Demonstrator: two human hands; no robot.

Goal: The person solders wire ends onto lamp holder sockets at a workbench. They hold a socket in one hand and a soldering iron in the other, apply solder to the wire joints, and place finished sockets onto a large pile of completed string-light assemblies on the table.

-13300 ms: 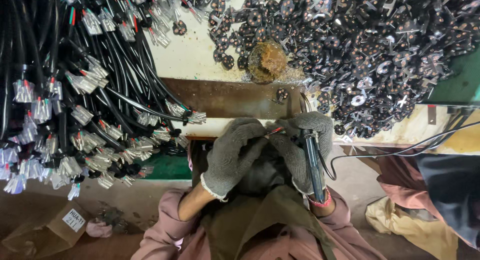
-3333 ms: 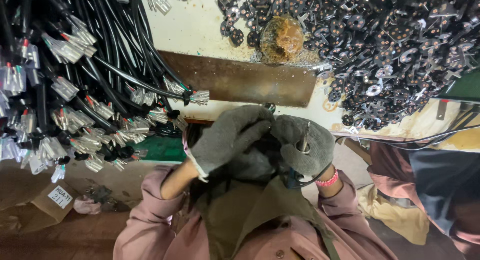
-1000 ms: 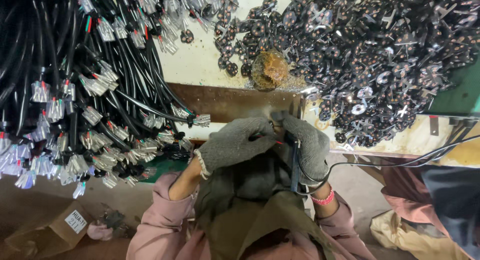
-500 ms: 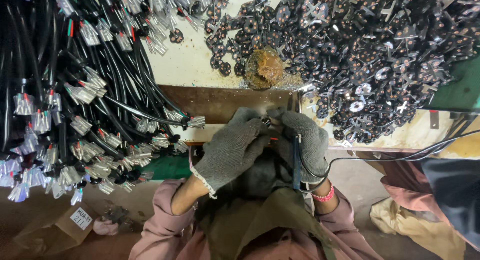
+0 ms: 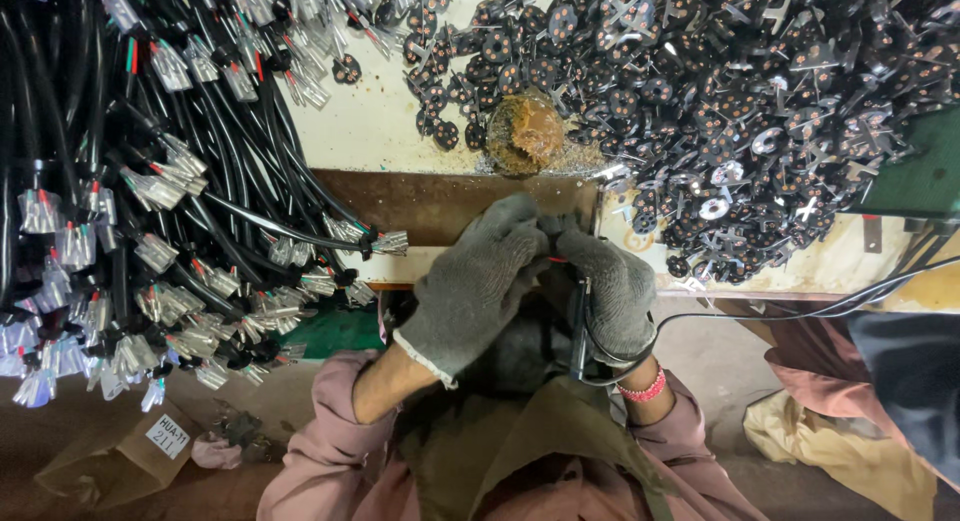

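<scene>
While both gloved hands meet at the wooden block (image 5: pixel 455 203)

Left hand (image 5: pixel 475 281) pinches a red-tipped wire (image 5: pixel 556 259); right hand (image 5: pixel 615 291) grips a soldering iron (image 5: pixel 578 321); many cables (image 5: pixel 190 211) left of the block wait.

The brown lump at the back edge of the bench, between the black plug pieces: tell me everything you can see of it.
The brown lump is a rounded, crusty mound, amber to rust in colour with a rough, pitted top; its material cannot be told. It sits on the pale bench top just beyond the brown strip, with pale crumbs scattered round its base. Black plug pieces crowd its left, right and far sides, some touching it. Neither gloved hand touches it.
</scene>
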